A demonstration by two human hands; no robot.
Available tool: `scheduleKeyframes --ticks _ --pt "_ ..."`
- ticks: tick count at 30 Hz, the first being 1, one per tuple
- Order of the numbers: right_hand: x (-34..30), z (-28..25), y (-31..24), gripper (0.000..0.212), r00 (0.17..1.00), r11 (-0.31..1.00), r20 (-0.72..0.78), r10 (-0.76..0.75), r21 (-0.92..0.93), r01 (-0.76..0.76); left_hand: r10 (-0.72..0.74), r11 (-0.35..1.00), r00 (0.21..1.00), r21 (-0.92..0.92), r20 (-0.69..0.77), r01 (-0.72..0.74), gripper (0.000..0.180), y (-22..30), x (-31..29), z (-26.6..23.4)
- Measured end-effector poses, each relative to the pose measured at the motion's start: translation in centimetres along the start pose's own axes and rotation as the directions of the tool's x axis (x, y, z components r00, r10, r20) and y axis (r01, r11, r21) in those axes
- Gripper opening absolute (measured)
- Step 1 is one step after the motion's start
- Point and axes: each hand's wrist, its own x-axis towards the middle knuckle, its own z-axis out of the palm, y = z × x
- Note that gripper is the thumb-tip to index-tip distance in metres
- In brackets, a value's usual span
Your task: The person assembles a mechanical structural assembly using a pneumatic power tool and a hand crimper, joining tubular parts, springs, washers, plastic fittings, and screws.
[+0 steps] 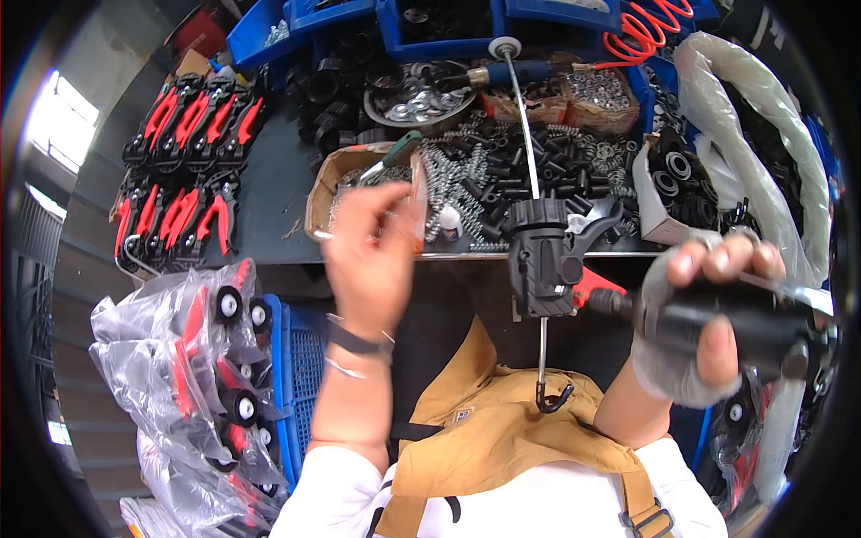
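L grip (pixel 368 251) — can't tell, by box (pixel 320 199) | R grip (pixel 716 351) — holds drvr (pixel 762 330), nr bench edge (pixel 466 257)

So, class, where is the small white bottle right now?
In the head view, the small white bottle is near the front edge of the workbench, just right of the cardboard box by the left hand.
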Motion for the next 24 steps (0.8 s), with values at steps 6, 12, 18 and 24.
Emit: scheduleKeyframes --ticks 6,12,18,24 --pt "2.3 -2.2 4.2 0.054 0.996 0.959 -0.091 -0.023 -0.283 -0.004 -0.524 0.523 0.583 0.775 0.621 -0.355 0.018 -8.5 7.0 -4.6" --pt "1.6 -2.9 6.9 0.050 0.993 0.941 -0.100 0.068 -0.325 -0.098 -0.403 0.628 0.636 0.704 0.658 -0.330 0.013 -9.7 6.3 -4.9" --pt "1.1 -3.8 7.5 0.045 0.993 0.960 -0.088 0.084 -0.260 -0.104 -0.171 0.727 0.885 0.661 0.434 -0.184 0.007 -8.2 6.0 -4.2" --pt "1.8 -3.2 6.1 0.052 0.984 0.919 -0.176 0.018 -0.384 -0.085 -0.230 0.884 0.825 -0.243 0.516 0.398 0.010 -0.4 2.2 -2.1"
